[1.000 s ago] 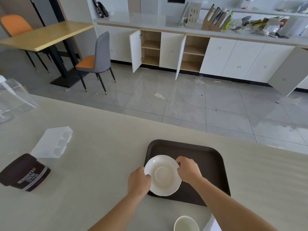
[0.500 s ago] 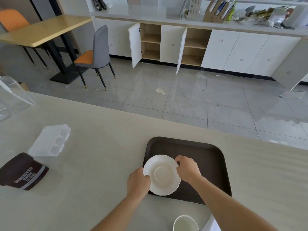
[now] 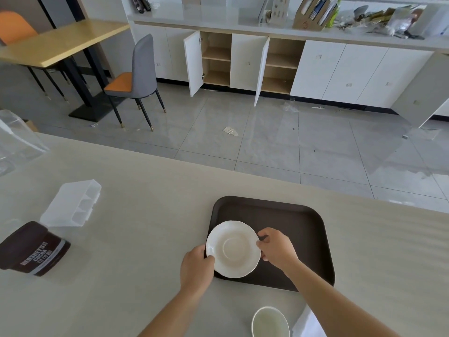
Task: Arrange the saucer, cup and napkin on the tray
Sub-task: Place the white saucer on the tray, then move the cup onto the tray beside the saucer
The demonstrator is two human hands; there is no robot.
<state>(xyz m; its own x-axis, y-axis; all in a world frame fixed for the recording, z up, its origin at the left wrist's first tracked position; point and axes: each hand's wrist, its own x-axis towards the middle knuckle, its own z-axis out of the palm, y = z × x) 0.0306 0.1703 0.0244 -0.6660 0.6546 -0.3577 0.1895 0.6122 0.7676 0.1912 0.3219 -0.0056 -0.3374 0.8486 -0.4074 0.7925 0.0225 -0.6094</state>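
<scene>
Both hands are gripping the white saucer by opposite edges. At its left rim, the left hand is curling partly closed, thumb lying on top of the rim and the other fingers tucked underneath out of sight. At the right rim, the right hand is pinching with bent fingers, thumb on the upper surface. Whether the saucer is resting on the tray or being held just above it cannot be told.

The saucer is sitting over the near left corner of the dark brown tray, its left edge reaching out to the tray's left rim. It is showing a glossy white face, a gently scalloped rim and a round recessed well in the middle, with nothing on it.

The tray is lying flat on the pale worktop, and the rest of its surface beyond and to the right of the saucer is showing dark and bare. Nearer than the tray, at the bottom edge of the view, a white cup is standing upright on the worktop, off the tray. Just to the right of the cup, partly hidden under the right forearm, a white napkin is lying, also off the tray.

Well to the left of the tray, a brown cocoa tin is lying on its side, and a clear plastic container is lying just beyond it.
</scene>
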